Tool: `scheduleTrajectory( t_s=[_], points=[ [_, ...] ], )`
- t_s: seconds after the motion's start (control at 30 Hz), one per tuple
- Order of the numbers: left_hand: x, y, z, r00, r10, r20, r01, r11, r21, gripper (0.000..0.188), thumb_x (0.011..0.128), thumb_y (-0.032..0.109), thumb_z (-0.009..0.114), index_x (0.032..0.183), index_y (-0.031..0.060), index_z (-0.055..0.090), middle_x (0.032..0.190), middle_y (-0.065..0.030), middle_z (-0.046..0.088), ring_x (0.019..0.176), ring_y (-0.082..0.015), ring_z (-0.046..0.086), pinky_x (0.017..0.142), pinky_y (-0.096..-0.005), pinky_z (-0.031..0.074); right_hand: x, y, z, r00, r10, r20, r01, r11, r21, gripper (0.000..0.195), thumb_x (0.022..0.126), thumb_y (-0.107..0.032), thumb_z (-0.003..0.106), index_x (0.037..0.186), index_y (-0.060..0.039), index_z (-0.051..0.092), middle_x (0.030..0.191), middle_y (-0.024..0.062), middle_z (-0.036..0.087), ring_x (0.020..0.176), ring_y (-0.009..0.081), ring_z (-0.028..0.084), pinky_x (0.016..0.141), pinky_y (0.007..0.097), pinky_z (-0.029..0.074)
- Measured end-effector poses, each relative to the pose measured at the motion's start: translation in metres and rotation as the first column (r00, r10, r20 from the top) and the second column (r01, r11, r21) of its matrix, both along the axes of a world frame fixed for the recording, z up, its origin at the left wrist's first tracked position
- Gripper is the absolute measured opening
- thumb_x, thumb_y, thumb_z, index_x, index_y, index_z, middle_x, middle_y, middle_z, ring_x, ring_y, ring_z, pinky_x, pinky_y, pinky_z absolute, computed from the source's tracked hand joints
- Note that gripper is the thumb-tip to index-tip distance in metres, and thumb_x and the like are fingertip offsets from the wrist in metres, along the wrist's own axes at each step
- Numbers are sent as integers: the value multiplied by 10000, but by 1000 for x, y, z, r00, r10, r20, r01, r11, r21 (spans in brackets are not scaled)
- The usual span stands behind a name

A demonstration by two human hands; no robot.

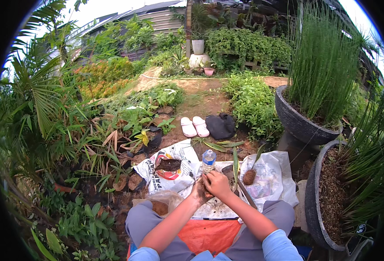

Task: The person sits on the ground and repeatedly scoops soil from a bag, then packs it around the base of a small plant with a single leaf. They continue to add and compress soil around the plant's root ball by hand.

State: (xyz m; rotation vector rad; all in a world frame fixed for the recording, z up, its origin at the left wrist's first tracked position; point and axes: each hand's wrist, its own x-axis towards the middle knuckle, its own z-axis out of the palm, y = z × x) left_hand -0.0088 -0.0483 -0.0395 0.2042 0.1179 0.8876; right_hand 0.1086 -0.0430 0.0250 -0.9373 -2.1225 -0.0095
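My left hand [199, 192] is soiled and cupped around a dark lump that looks like soil, mostly hidden by the fingers. Over it lies my right hand [217, 183], its fingers bent onto the same lump. Just beyond them stands a clear plastic bottle [209, 160] with a blue label. To the right, a long green leaf [235, 164] with pale edges stands up near a dark-handled tool [247, 195]. A brown fibrous ball [249, 176] with a leaf rising from it rests on a white plastic sack [273, 173]. At the left, an opened printed sack [175, 156] shows dark soil.
A clear bag of brown material [160, 207] lies by my left knee. White clogs [194, 127] and a black bag [220, 126] lie ahead, near loose leaves [215, 146]. Large dark planters [316, 202] stand at the right; dense plants [90, 169] line the left. Red sheeting [208, 233] lies between my legs.
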Motion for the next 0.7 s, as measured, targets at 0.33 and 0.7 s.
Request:
scheduleTrajectory(
  t_s=[0.33,0.7],
  points=[
    [1,-5,29,981,168,99,-172,985,26,210,854,303,465,942,130,547,999,-32,557,958,-160,524,880,-345,409,-18,-24,42,999,-1,50,3,1000,-30,178,759,-220,588,763,-48,542,809,101,532,667,273,553,629,349,455],
    [-12,7,-20,984,158,84,-141,974,-177,256,845,329,477,990,127,533,1018,-39,556,967,-163,522,880,-350,410,-16,-17,21,989,100,107,-114,984,135,196,763,-209,600,645,-73,523,629,69,497,604,232,542,545,348,434]
  ],
)
